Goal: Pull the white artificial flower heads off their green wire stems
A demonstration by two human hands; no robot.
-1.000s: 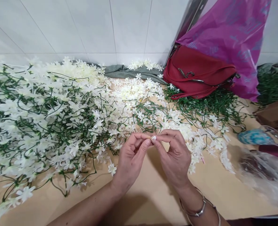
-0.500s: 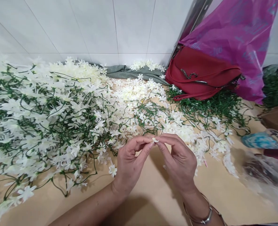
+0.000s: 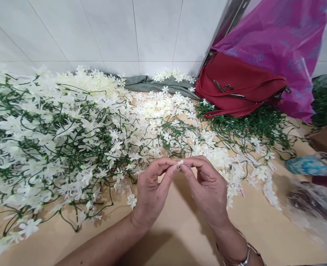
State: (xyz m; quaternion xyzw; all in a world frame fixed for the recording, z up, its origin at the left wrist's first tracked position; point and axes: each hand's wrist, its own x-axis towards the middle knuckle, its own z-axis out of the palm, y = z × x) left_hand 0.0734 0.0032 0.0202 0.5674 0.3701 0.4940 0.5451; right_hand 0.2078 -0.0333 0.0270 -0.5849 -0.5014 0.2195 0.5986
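Thumb and forefinger of my left hand (image 3: 154, 190) pinch one side of a small white artificial flower (image 3: 180, 163). My right hand (image 3: 209, 188) pinches the same flower from the other side, so the fingertips of both hands nearly meet. Most of the flower is hidden by the fingers. Beyond the hands lie loose white flower pieces (image 3: 163, 105) and green plastic stems (image 3: 177, 131). A large heap of white artificial flowers on green stems (image 3: 55, 144) fills the left side of the table (image 3: 177, 236).
A red handbag (image 3: 235, 83) rests on green stems at the back right, with a purple plastic bag (image 3: 285, 48) behind it. Along the right edge are a blue-patterned item (image 3: 306, 164) and a clear plastic bag (image 3: 313, 210). A tiled wall (image 3: 102, 29) closes the back.
Both hands have shifted slightly left, still pinching together. The flower piece between the fingertips has turned a little and shows a different side.
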